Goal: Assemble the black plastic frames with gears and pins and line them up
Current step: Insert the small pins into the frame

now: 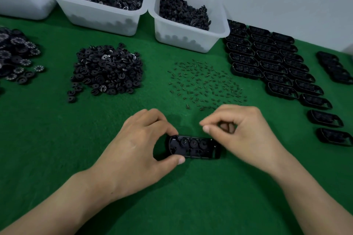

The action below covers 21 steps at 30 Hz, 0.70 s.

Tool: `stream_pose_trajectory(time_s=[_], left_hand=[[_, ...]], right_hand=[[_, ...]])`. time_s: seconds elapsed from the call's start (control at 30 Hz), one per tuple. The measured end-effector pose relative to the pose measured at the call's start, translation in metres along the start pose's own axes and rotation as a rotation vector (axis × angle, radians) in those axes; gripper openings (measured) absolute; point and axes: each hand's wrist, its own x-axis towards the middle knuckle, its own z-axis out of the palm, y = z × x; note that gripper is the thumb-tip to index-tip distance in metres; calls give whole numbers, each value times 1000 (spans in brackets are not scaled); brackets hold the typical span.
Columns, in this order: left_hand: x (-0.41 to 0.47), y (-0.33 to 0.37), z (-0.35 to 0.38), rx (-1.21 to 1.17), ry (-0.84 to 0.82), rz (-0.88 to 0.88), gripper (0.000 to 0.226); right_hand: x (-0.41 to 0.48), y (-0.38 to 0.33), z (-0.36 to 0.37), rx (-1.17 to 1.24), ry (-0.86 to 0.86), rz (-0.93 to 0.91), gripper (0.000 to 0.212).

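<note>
I am watching the left hand (137, 150) gripping the left end of the black frame (194, 147), which is lying on the green mat (57, 139) at lower centre. The right hand (242, 131) is hovering over its right end, thumb and forefinger pinching together; I cannot tell whether they are holding a pin.

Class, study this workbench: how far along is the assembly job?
Done: several rows of black frames lined up at the right. In hand: the left hand grips one frame on the green mat, gears seated inside; the right hand pinches its fingertips above it, whether on a pin is unclear. Left: many loose pins and a gear pile remain.
</note>
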Motion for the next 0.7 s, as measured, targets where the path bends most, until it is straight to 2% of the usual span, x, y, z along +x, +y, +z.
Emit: stream_pose_trajectory(time_s=[0.1,0.23,0.57,0.63,0.7], left_hand=[[0,0,-1,4,-3,-1,35],[0,0,0,7,-5,-4,36],[0,0,-1,-8,-5,-3,36],[0,0,-1,-7,-3,1,35],[-1,0,-1,-7,-1,-1,35]], right_hand=[[21,11,1,-109,72,90,11],[43,12,7,-247,75,61,6],[66,-9,12,-434,-35,33,11],[64,-10,11,-425,-48,35,14],[55,-8,6,-309,-16,51,16]])
